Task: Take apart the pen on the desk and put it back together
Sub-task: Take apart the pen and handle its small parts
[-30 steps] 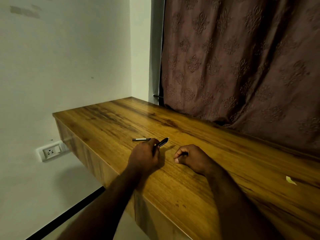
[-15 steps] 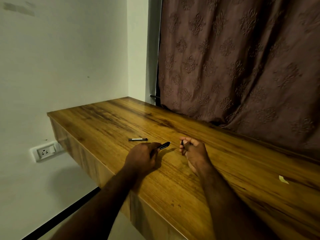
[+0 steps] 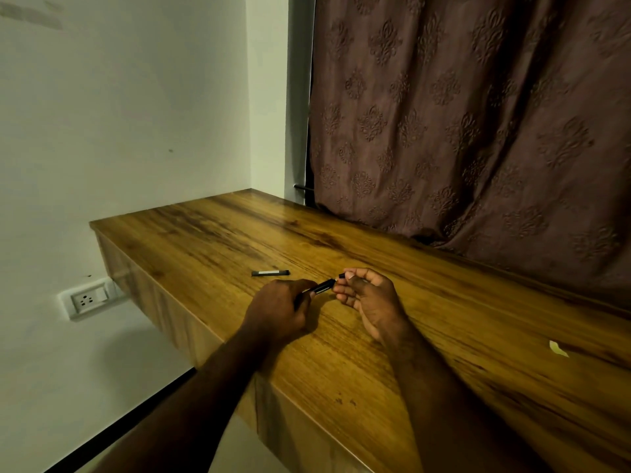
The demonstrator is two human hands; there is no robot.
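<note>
Black pen barrel [image 3: 322, 287] clamped in left hand [image 3: 278, 307], right hand [image 3: 367, 297] pinching small piece [image 3: 341, 275] at its tip

Two bare forearms enter from the bottom edge, one from about 7 o'clock and one from about 5 o'clock. Neither shows a sleeve, watch, bracelet or other covering along its visible length. The left hand [image 3: 278, 307] and the right hand [image 3: 370, 302] are bare too, with no glove and no ring to be seen. Short nails show on the right fingertips [image 3: 349, 275]; dim light hides finer detail.
</note>
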